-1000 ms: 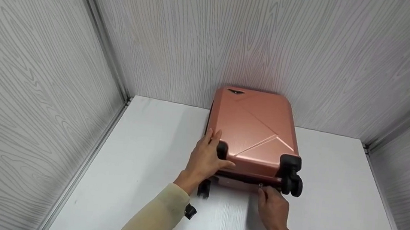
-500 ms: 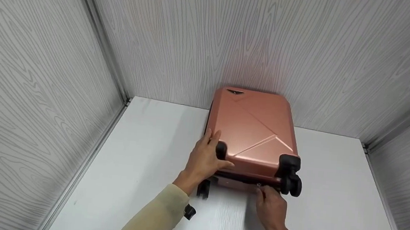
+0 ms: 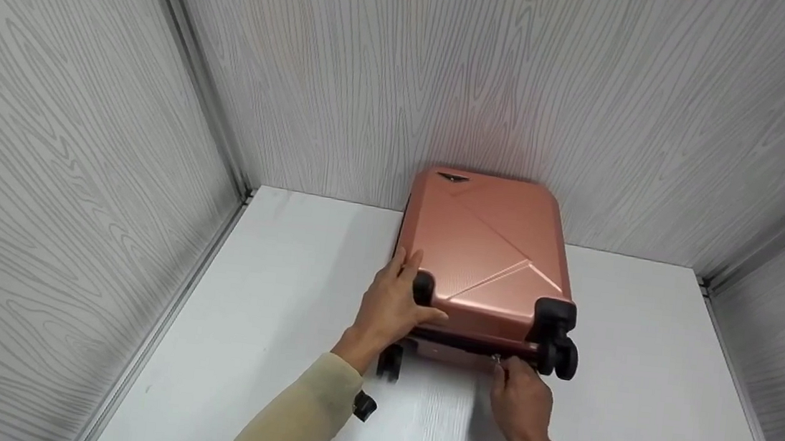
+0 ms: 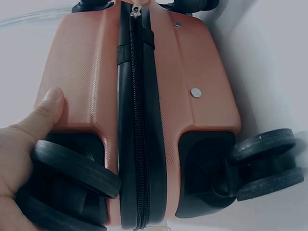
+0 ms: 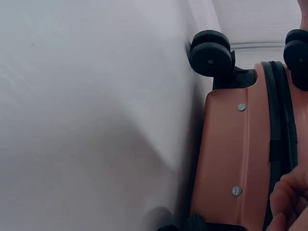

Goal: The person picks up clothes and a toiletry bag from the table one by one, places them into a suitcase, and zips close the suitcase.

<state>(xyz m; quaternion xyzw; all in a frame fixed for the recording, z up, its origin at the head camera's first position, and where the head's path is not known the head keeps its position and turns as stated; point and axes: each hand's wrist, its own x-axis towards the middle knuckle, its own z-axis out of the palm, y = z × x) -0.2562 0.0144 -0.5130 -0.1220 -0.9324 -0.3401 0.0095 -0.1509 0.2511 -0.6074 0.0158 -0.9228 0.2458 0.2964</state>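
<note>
A rose-pink hard-shell suitcase lies flat on the white surface, its wheeled end toward me. My left hand rests on its near left corner, around the black wheel mount. The thumb presses the end face, and in the left wrist view it lies just above a black wheel. At the end seam, my right hand pinches the metal zipper pull between thumb and curled forefinger. Below it the zipper runs with its teeth together, between black bands. In the right wrist view my fingers partly hide the seam.
Grey wood-grain panels stand behind and on both sides of the white surface. The suitcase's far end is close to the back panel. Black double wheels jut out at its near right corner.
</note>
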